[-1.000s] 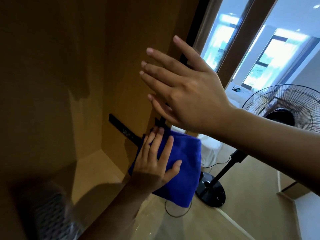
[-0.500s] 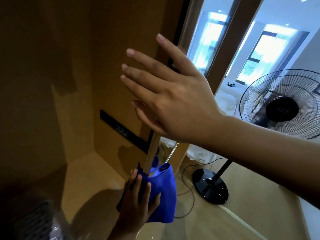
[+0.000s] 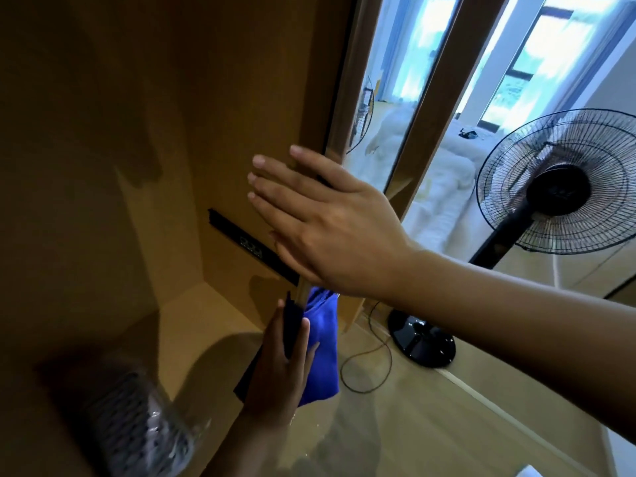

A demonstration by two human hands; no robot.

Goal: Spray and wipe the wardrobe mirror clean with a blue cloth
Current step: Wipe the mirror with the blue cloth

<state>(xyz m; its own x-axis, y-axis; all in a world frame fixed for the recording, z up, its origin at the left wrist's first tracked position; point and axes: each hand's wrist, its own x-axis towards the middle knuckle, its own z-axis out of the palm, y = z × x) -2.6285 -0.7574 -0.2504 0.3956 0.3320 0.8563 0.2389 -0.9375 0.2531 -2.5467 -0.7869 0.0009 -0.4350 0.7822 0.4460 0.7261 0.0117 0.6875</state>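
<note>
The wardrobe door stands almost edge-on in front of me. Its mirror [image 3: 389, 98] shows as a narrow strip that reflects the bright room. My right hand [image 3: 330, 228] lies flat and open against the door's wooden side, fingers apart, holding nothing. Lower down, my left hand [image 3: 278, 366] presses the blue cloth [image 3: 321, 346] around the door's bottom edge. The cloth hangs folded over that edge, partly hidden by my fingers. No spray bottle shows clearly.
A black standing fan [image 3: 557, 187] with a round base [image 3: 421, 342] stands right of the door, its cable [image 3: 368, 366] looped on the floor. A white bed [image 3: 444, 180] lies behind. A black rail [image 3: 247, 242] crosses the wardrobe's inner wall. A blurred clear object [image 3: 137, 425] sits bottom left.
The door has swung to near edge-on. My left hand and the cloth slid down and wrapped round the door's edge. My right hand stayed flat on the door, lower in view.
</note>
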